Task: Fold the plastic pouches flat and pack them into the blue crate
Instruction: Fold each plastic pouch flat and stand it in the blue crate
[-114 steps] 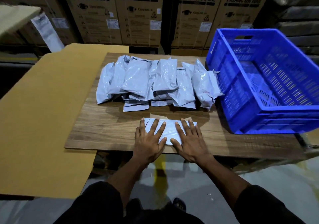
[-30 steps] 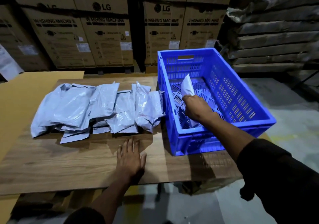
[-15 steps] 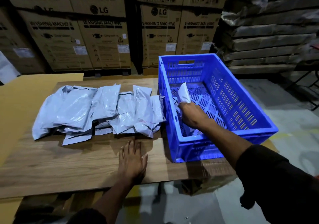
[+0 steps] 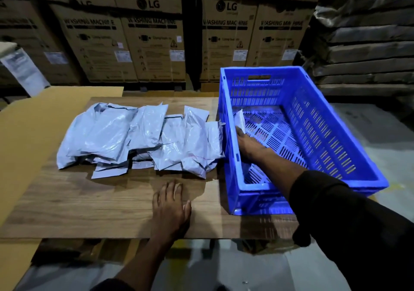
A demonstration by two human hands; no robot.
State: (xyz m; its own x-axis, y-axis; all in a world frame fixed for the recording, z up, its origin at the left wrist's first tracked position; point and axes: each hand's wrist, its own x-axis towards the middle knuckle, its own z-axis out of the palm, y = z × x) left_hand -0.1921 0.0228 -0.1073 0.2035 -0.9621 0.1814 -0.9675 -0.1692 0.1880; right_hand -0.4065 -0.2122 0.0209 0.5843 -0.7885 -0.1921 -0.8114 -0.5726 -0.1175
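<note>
Person wearing dark, black-looking long sleeves; right sleeve (image 4: 349, 219) reaching to forearm, left sleeve (image 4: 112, 287) showing at bottom edge; hands bare

I see a bright blue crate (image 4: 336, 120) at my two o'clock — slotted walls and floor — with a pale grey-white folded pouch (image 4: 239, 119) inside. Pale grey glossy pouches (image 4: 139, 138) lie on a brown wood-grain worktop (image 4: 89, 205); mustard-yellow cardboard (image 4: 26, 133) at nine o'clock, brown black-printed cartons (image 4: 152, 44) at twelve.
</note>
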